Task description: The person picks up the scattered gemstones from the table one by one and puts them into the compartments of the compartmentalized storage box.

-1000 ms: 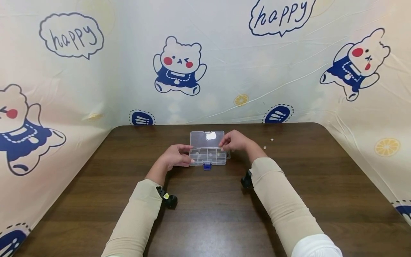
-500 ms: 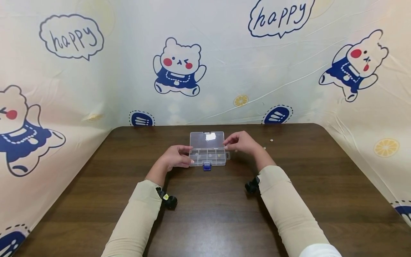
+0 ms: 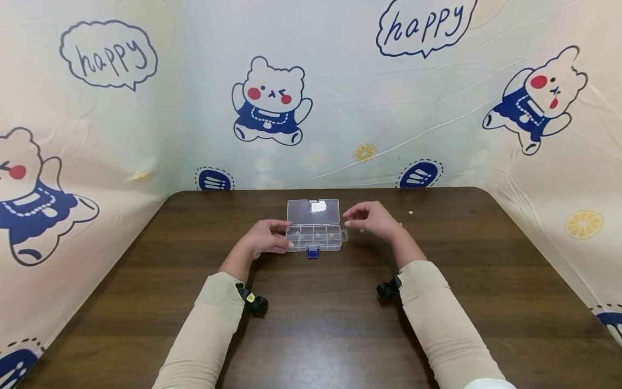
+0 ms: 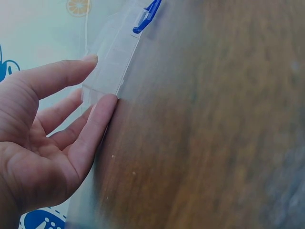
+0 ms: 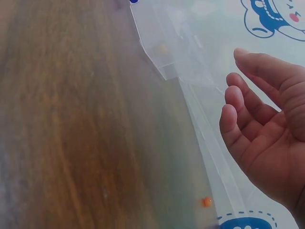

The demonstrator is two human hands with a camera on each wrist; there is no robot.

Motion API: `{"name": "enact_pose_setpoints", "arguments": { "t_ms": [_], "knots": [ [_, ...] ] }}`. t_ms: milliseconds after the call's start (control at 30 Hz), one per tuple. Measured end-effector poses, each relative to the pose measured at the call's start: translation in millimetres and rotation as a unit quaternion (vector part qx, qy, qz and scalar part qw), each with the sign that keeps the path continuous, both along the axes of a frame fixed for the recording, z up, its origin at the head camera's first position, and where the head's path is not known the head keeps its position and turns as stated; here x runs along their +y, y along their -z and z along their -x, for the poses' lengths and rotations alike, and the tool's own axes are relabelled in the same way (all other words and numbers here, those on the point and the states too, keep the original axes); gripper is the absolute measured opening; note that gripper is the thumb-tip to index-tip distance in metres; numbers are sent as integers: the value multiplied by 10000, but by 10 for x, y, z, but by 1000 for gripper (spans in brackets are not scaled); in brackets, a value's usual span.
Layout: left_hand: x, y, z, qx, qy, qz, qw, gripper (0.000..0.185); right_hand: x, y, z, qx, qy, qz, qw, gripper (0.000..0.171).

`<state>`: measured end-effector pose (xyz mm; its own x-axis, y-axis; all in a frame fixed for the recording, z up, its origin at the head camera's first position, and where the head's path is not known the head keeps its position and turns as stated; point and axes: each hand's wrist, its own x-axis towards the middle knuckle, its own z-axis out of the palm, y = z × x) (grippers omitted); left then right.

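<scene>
On the brown table (image 3: 311, 324), mid-way across, a clear box (image 3: 313, 237) is lying with its lid up. Bracing it, the left hand (image 3: 262, 239) is touching its left end, fingers straight; the right hand (image 3: 371, 220) is hovering beside it, relaxed and holding nothing.
</scene>
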<state>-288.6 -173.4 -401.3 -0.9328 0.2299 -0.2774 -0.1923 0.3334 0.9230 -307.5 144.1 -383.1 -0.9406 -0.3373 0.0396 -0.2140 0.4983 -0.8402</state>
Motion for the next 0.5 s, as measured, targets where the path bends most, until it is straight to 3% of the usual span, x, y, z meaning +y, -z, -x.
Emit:
{"name": "enact_pose_setpoints", "arguments": {
  "t_ms": [500],
  "knots": [
    [3, 6, -4, 41, -24, 29, 10000, 66, 115, 14, -124, 250, 67, 135, 9996, 30]
  ]
}}
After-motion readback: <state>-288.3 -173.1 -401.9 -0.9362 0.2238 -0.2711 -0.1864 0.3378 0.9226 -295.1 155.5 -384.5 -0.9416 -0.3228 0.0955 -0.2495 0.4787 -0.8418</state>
